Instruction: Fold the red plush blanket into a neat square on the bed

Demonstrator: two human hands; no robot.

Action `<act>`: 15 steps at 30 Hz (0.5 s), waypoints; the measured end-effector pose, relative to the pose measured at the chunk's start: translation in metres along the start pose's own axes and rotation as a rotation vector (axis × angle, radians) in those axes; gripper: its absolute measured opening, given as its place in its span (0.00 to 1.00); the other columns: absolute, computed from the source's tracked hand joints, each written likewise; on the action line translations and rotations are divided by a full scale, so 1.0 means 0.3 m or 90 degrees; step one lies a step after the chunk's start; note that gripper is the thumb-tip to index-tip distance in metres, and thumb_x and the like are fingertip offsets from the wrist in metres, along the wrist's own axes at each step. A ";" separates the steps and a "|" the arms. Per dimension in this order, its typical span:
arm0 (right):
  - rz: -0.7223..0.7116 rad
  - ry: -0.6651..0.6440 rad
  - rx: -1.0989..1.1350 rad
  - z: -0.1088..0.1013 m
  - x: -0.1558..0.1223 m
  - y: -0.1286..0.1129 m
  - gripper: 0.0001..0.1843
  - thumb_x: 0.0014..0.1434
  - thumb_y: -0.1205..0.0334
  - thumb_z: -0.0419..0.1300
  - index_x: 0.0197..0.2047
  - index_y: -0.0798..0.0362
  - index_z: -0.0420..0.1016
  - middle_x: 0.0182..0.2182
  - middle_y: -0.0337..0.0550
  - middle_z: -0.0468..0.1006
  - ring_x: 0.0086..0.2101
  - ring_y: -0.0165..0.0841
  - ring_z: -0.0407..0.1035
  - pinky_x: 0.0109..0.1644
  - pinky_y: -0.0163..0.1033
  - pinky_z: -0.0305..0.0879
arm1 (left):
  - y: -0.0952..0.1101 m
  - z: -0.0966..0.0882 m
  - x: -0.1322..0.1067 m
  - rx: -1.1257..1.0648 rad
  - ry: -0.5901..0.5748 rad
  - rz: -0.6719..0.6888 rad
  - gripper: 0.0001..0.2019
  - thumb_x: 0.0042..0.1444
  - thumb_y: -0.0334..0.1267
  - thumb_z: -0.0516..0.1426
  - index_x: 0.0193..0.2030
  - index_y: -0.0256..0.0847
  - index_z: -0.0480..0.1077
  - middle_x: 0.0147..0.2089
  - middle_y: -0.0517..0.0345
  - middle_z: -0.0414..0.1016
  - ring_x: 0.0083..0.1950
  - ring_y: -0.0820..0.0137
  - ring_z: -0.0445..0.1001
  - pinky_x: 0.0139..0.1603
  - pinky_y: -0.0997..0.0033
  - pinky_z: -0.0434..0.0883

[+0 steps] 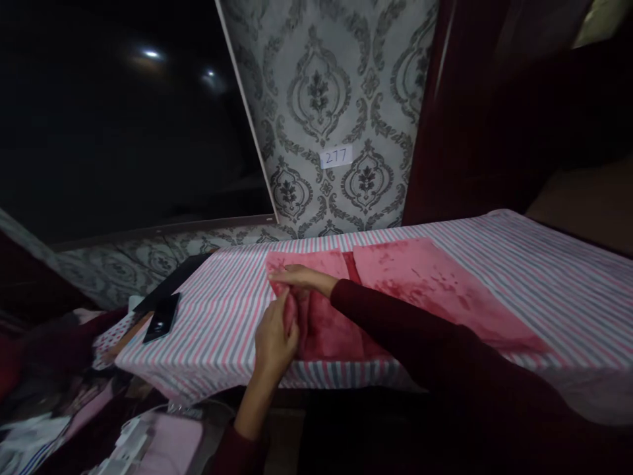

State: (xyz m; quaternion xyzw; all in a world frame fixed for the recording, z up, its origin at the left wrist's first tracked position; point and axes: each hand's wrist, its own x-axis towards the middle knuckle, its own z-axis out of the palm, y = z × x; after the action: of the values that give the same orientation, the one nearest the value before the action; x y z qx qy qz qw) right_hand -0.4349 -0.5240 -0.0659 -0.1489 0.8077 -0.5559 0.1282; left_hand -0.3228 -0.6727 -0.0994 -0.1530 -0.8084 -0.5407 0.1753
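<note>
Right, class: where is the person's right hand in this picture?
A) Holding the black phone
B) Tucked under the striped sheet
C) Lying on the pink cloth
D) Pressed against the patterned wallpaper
C: the right hand lies across the pink cloth, which rests on the striped sheet, while the black phone lies apart to the left.

Apparently a room in a home, most likely a bedroom: grey damask-patterned wallpaper (316,99), a pink-and-grey striped cotton bedsheet (494,277), a dark maroon wooden wardrobe door (435,132), and a jumbled heap of clothes (99,409) beside the sheet's near left corner.
</note>
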 end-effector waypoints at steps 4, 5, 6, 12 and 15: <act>0.002 0.045 -0.105 0.000 0.061 -0.012 0.19 0.46 0.65 0.75 0.20 0.48 0.66 0.14 0.32 0.63 0.24 0.34 0.68 0.29 0.38 0.67 | 0.042 0.047 -0.014 -0.108 -0.044 -0.049 0.25 0.49 0.31 0.68 0.55 0.50 0.79 0.59 0.45 0.77 0.70 0.45 0.66 0.77 0.50 0.55; -0.006 0.061 -0.111 -0.013 0.063 -0.017 0.19 0.45 0.68 0.74 0.19 0.48 0.65 0.13 0.31 0.61 0.24 0.33 0.67 0.29 0.37 0.67 | 0.046 0.054 -0.019 -0.128 -0.050 -0.041 0.25 0.50 0.33 0.68 0.56 0.51 0.79 0.60 0.45 0.77 0.70 0.46 0.65 0.77 0.51 0.55; -0.015 0.076 -0.115 -0.036 0.057 -0.026 0.18 0.45 0.69 0.73 0.20 0.48 0.66 0.12 0.31 0.60 0.25 0.32 0.67 0.29 0.36 0.66 | 0.048 0.060 -0.023 -0.144 -0.049 -0.025 0.25 0.51 0.35 0.68 0.58 0.51 0.78 0.61 0.46 0.75 0.71 0.47 0.65 0.77 0.51 0.55; -0.049 0.234 -0.070 -0.407 -0.204 -0.102 0.08 0.48 0.69 0.65 0.34 0.53 0.80 0.28 0.38 0.81 0.32 0.35 0.73 0.35 0.35 0.70 | 0.050 0.124 -0.027 -0.254 0.049 0.027 0.27 0.58 0.46 0.66 0.65 0.51 0.72 0.65 0.48 0.71 0.65 0.53 0.70 0.66 0.59 0.68; -0.067 0.313 -0.002 -0.654 -0.466 -0.050 0.14 0.49 0.65 0.63 0.41 0.53 0.81 0.36 0.41 0.83 0.39 0.39 0.76 0.43 0.38 0.73 | 0.044 0.214 -0.003 -0.301 -0.038 -0.116 0.27 0.57 0.46 0.67 0.64 0.50 0.71 0.65 0.47 0.72 0.62 0.57 0.73 0.62 0.61 0.70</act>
State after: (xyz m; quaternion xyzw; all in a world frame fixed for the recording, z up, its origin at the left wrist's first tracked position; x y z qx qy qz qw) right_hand -0.3776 -0.3067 0.0224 -0.0508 0.8065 -0.5802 -0.1015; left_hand -0.3238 -0.6083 -0.1116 -0.1323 -0.6746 -0.7236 0.0611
